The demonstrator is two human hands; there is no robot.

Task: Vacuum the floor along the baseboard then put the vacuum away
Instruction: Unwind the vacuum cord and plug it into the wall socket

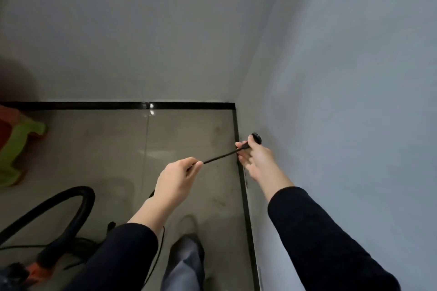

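Low at the left edge I saw one vacuum (21, 269) with its single black hose (78, 208), behind and below both hands. My left hand (176, 182) pinched one black cord (220, 156); my right hand (256, 158), beside the baseboard (243, 186), gripped its plug (256, 137) against the wall (343, 101).

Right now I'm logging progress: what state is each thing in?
Black power cord: taut between both hands.
Black plug: at the wall, gripped.
Right hand: closed on plug.
Left hand: pinching cord.
Black vacuum hose: looped on floor.
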